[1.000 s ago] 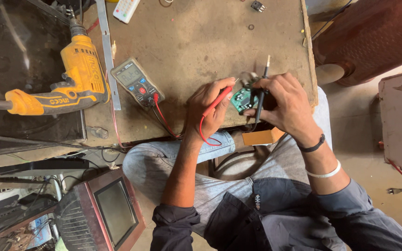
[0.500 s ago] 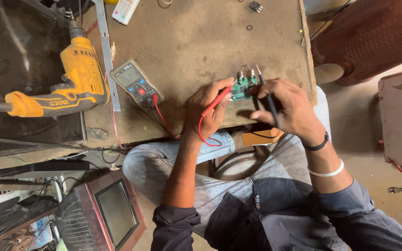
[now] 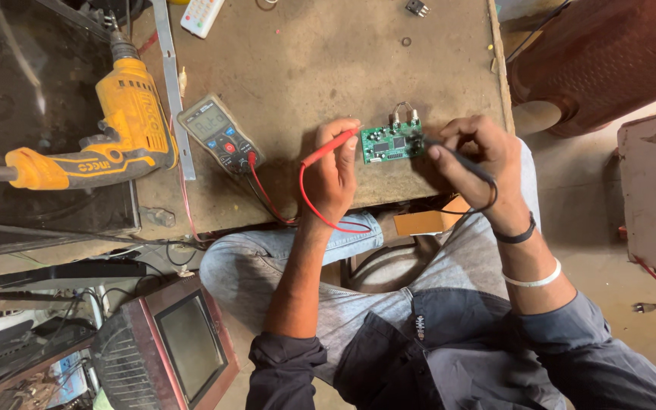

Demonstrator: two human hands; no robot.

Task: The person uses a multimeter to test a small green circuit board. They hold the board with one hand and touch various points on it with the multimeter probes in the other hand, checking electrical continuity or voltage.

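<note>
The person wore a dark navy shirt with long sleeves pushed up to the elbows, the cuffs bunched in folds on both arms. Faded, light grey-blue jeans covered the legs, creased at the knees. A small pale label showed on the shirt front near the middle. On the right wrist sat a black band (image 3: 515,234), and farther up the same forearm a thin white bangle (image 3: 538,279). The left forearm was bare below the rolled sleeve (image 3: 281,357).
</note>
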